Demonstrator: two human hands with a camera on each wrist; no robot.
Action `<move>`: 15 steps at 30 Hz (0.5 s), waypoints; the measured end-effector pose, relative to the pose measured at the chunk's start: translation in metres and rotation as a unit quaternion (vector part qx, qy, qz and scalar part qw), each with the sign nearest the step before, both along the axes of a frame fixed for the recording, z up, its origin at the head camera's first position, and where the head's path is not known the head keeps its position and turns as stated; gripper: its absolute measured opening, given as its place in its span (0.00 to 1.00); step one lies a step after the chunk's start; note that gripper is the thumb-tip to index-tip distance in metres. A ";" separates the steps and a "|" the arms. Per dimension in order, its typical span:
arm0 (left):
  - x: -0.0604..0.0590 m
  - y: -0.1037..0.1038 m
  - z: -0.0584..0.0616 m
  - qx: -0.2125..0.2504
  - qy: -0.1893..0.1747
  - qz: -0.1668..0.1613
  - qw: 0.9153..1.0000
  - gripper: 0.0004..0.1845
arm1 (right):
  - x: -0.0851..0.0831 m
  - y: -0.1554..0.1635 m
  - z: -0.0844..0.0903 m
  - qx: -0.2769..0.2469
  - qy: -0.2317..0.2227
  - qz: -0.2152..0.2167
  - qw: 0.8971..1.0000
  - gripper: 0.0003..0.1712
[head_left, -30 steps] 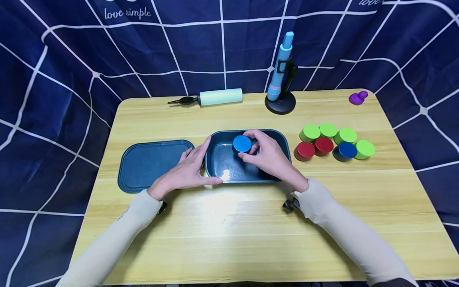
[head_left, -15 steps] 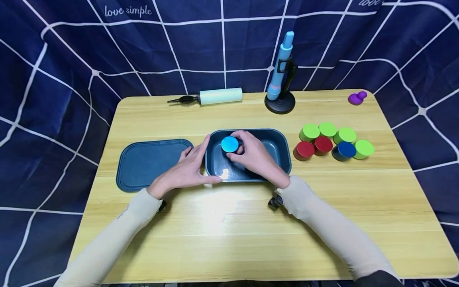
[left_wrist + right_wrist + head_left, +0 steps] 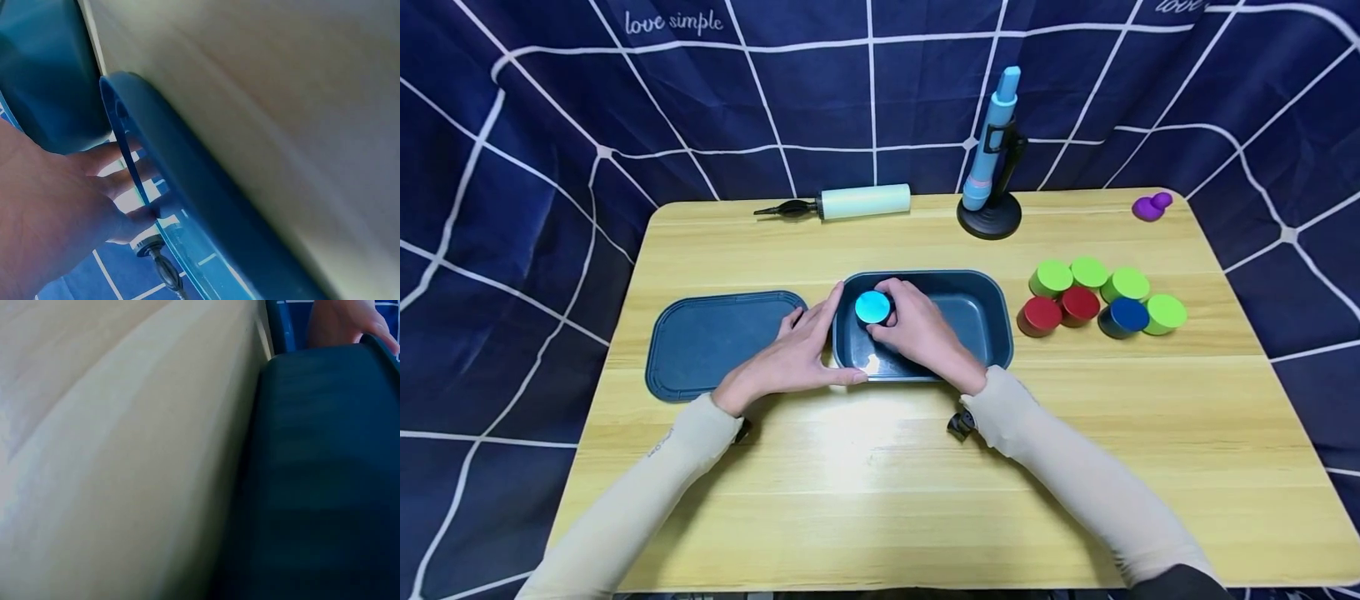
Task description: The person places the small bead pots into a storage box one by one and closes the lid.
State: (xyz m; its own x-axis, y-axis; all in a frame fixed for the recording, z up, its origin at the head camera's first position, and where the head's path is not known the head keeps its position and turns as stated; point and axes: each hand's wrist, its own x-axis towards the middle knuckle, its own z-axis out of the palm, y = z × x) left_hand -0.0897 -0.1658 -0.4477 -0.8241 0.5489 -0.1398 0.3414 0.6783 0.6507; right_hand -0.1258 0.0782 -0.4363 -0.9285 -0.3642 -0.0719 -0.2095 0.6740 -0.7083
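In the head view my right hand (image 3: 917,332) reaches into a dark blue rectangular box (image 3: 981,321) and pinches a blue-topped round block (image 3: 873,307) near the box's left end. Whether the block touches the box floor I cannot tell. My left hand (image 3: 797,354) lies with straight fingers against the box's left side, its thumb at the near rim. Its far fingers lie over the edge of a flat dark blue lid (image 3: 715,346) left of the box. The left wrist view shows the left hand (image 3: 62,206) between box and lid; the right wrist view shows mostly the box wall (image 3: 325,462).
Right of the box stand several green blocks (image 3: 1126,284), two red blocks (image 3: 1040,317) and a dark blue block (image 3: 1123,317). Along the back lie a white hand pump (image 3: 865,202), a light blue tube on a black stand (image 3: 990,218) and a small purple object (image 3: 1150,206).
My right hand has carried the blue block leftward and slightly nearer inside the box, toward its left end. The left hand has stayed in place.
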 end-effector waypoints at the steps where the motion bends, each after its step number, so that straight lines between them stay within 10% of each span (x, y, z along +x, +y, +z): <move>1: 0.000 0.000 0.000 -0.001 -0.001 -0.001 1.000 0.74 | 0.000 -0.001 0.000 0.001 -0.002 -0.001 1.000 0.32; 15: 0.000 0.001 0.003 0.005 -0.009 -0.004 1.000 0.73 | -0.003 -0.009 -0.002 -0.011 -0.017 -0.008 1.000 0.32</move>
